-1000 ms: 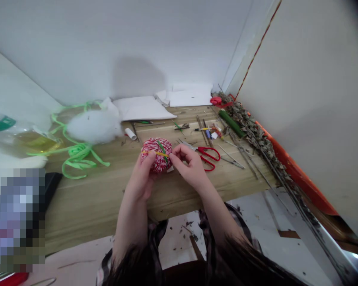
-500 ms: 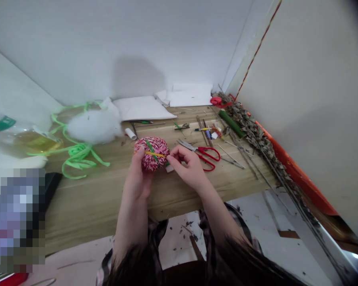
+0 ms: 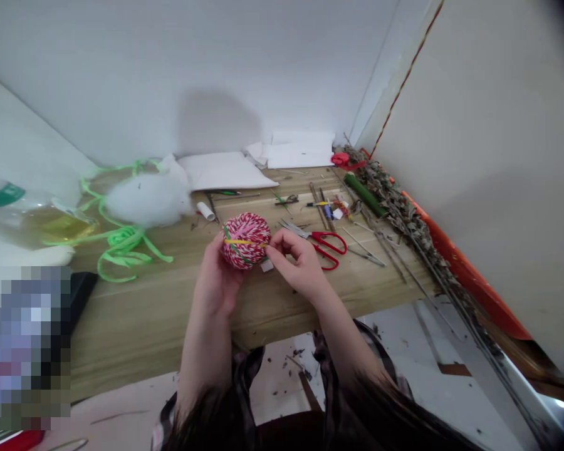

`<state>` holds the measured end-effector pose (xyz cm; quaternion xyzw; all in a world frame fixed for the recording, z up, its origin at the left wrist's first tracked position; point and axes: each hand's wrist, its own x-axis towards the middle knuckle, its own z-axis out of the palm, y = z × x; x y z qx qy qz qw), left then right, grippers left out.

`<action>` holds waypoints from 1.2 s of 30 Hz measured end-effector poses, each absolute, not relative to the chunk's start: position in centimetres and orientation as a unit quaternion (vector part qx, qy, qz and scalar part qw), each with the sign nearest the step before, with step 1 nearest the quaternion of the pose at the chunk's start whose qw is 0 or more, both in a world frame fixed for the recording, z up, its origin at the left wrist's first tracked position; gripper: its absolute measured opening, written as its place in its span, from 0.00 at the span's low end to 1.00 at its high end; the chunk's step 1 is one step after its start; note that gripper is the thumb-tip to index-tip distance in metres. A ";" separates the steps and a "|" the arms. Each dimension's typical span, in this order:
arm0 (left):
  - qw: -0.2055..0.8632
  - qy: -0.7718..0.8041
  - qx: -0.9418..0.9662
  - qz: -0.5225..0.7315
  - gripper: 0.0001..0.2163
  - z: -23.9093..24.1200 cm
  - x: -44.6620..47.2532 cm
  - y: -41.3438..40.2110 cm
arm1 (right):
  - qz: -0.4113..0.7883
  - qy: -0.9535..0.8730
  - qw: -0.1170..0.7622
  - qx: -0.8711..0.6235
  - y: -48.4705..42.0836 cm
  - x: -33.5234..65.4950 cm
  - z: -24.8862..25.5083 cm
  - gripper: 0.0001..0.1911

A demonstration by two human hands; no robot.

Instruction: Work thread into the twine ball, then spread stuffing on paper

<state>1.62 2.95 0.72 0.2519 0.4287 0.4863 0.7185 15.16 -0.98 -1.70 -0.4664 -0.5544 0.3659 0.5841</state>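
Note:
A ball of red-and-white yarn [image 3: 248,227] sits in my left hand [image 3: 219,269], whose fingers curl round its left side and underneath. A yellow strip [image 3: 237,242] runs across the front of the ball, and a green band also crosses it. My right hand [image 3: 296,260] is at the ball's right side, thumb and forefinger pinched together on the right end of the yellow strip. Just beyond that hand lie scissors with red handles [image 3: 341,241], their blades pointing away to the left.
On the wooden table [image 3: 136,326], a tangle of light green cord [image 3: 125,244], white stuffing [image 3: 141,199] and a bottle [image 3: 42,213] stand at left. White sheets [image 3: 225,170] line the back. Sticks, a green roll [image 3: 364,194] and dried stems [image 3: 404,222] lie at right.
The yarn ball has turned in my left hand and shifted slightly right, so the green band sits differently. My right hand stays nearly in place, pinching.

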 end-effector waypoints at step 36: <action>0.596 0.481 0.440 0.469 0.33 -1.7 1.4 3.0 | 0.368 -0.571 0.561 -0.473 -1.0 15.1 -1.4 0.10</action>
